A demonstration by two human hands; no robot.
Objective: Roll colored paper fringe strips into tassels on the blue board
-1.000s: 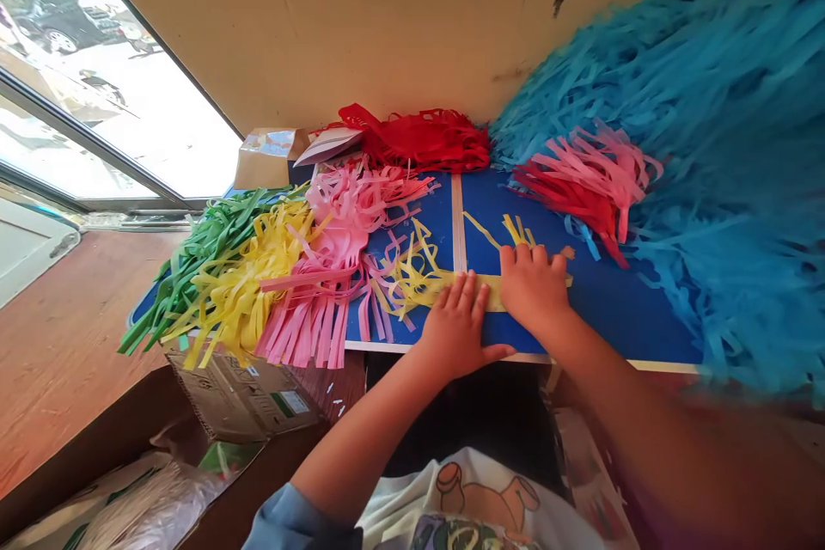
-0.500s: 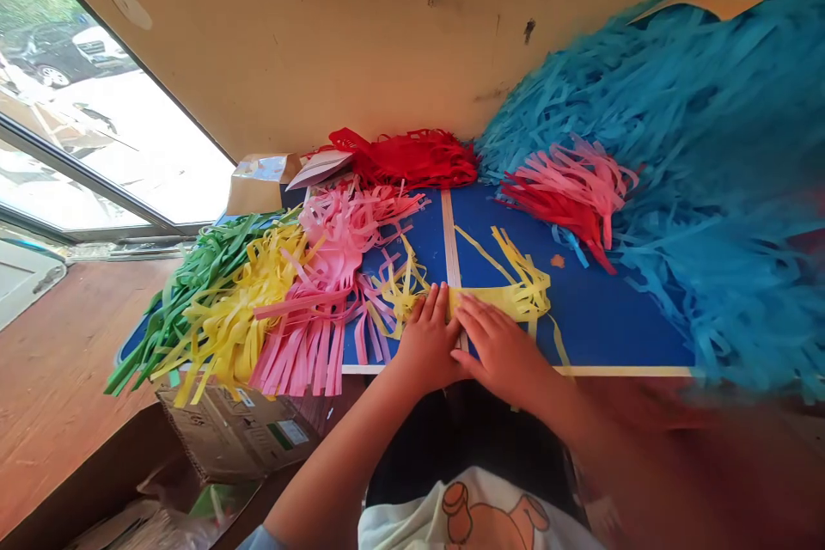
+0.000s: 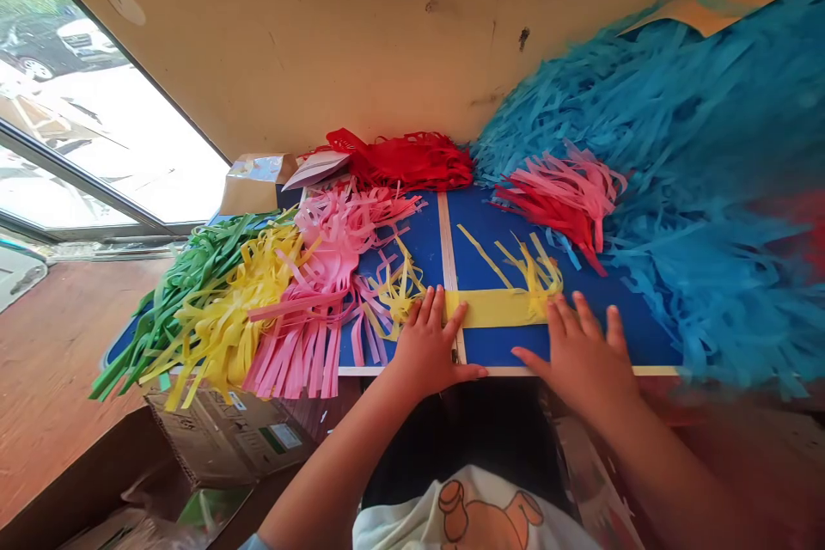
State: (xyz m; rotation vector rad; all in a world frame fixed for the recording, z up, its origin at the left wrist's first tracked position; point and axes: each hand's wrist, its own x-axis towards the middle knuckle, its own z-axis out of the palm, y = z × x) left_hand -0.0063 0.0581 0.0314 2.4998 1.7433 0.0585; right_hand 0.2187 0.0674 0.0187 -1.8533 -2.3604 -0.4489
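A flat yellow paper strip with fringed ends [image 3: 493, 308] lies across the blue table [image 3: 412, 253], over its centre seam. My left hand [image 3: 430, 339] rests palm down, fingers spread, on the left part of the strip, beside its left fringe. At the right end my right hand [image 3: 583, 352] is spread with its fingertips at the fringe; it grips nothing. Left of my hands lie heaps of pink fringed paper [image 3: 322, 292], yellow fringed paper [image 3: 238, 305] and green fringed paper [image 3: 186, 284].
A large mound of blue fringe [image 3: 709, 189] fills the right side. Pink and red fringe [image 3: 567, 189] lies before it. Red fringe [image 3: 412, 161] sits against the wall, near a brown paper bag [image 3: 253, 185]. Below the table's left edge stands a cardboard box [image 3: 225, 434].
My right hand has slid right, away from my left, to the strip's right fringe, and its fingers have spread. My left hand stays put with its thumb further out. More of the strip shows.
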